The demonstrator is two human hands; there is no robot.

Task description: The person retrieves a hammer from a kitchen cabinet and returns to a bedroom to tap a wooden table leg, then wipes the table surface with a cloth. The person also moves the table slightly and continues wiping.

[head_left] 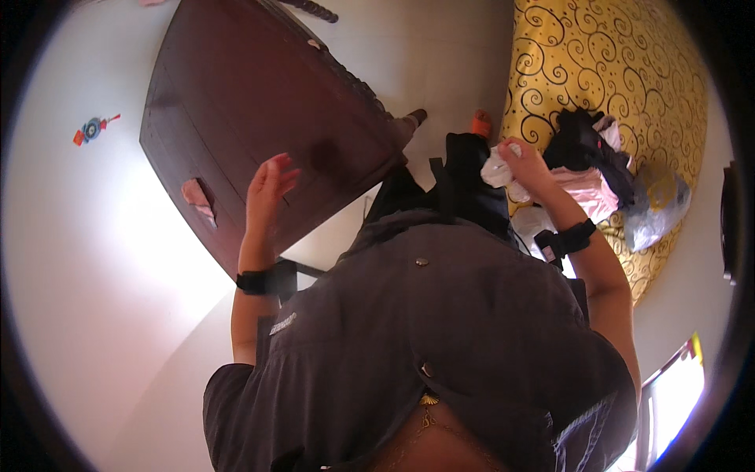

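Note:
My right hand point(525, 164) is closed, pinching a crumpled white piece point(495, 170), thin and soft-looking; whether it is cloth or plastic I cannot tell. It is held up near the edge of a bed with a yellow, black-swirled cover point(550, 71). Beside that hand lie a black garment point(580, 141) and pink cloth point(586, 191). My left hand point(271, 182) hovers over a dark wooden table point(252, 86), fingers apart and nothing in them. A small folded pink cloth point(198, 198) rests on the tabletop, to the left of this hand.
A clear plastic bag point(659, 206) sits on the bed at the right. Something small and orange point(480, 122) is between table and bed. A colourful ornament point(93, 129) hangs on the white wall at the left. Black bands circle both my wrists.

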